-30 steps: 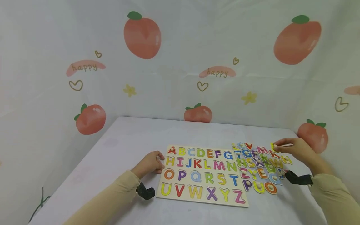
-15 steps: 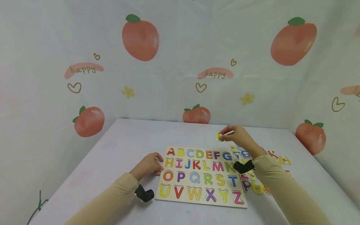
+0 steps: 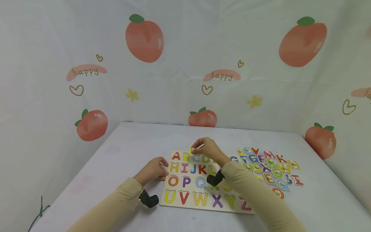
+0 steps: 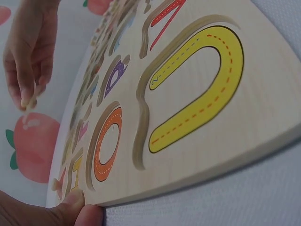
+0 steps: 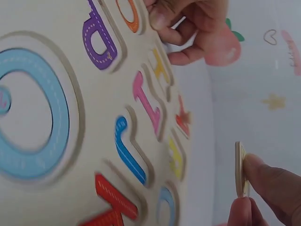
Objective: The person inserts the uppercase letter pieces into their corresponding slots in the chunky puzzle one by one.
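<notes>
from my remote station i report the following. the right hand (image 3: pixel 208 148) has a yellow letter piece (image 3: pixel 191 150) pinched between thumb and fingers; the right wrist view shows the piece upright and edge-on, so i cannot tell which letter it is. it is held off the surface, near the far edge of the wooden alphabet board (image 3: pixel 191 190), by the b and c recesses, and apart from the board.

the left hand (image 3: pixel 153 169) grips the board's left edge, thumb on top, beside the h and o recesses.

i find the red letter a piece (image 3: pixel 175 156), with its knob, seated in its recess at the far left corner. the board lies flat on a white-covered table (image 3: pixel 139 135). to its right i record a cluster of loose knobbed letter pieces (image 3: pixel 265 167), some hidden by the right sleeve (image 3: pixel 246 183). behind the table hangs a white backdrop (image 3: pixel 174 38) printed with red fruit, hearts and the word "happy".
</notes>
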A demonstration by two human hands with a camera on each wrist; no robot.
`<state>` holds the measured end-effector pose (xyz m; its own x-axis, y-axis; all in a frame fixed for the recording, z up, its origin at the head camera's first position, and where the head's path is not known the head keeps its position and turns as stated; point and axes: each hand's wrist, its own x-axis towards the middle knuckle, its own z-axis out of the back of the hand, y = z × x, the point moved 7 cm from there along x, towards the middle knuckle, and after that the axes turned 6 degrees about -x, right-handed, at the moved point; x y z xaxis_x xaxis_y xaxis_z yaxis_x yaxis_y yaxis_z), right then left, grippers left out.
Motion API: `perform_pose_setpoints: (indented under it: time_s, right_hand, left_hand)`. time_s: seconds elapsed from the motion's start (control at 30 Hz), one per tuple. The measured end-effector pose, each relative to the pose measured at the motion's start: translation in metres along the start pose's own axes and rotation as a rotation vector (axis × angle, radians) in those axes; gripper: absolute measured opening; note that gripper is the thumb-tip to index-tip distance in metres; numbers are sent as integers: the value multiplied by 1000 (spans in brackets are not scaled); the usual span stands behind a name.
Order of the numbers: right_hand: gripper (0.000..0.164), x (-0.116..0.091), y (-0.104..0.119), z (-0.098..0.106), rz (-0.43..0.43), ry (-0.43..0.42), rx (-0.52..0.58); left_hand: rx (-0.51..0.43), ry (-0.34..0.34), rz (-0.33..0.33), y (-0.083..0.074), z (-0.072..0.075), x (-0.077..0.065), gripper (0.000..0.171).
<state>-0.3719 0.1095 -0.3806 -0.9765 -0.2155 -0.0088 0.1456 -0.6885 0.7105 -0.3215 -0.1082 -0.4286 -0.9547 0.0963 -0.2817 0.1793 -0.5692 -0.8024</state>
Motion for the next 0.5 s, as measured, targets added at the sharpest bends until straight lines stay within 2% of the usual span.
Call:
perform_pose_setpoints:
  time_s: [0.27, 0.5]
  right_hand:
    - [14, 13, 0, -30, -59, 13, -25]
    - [13, 17, 0, -41, -103, 12, -24]
  left_hand:
    - [22, -11, 3, 0, 1, 0, 29]
    - [32, -17, 4, -1, 1, -1, 30]
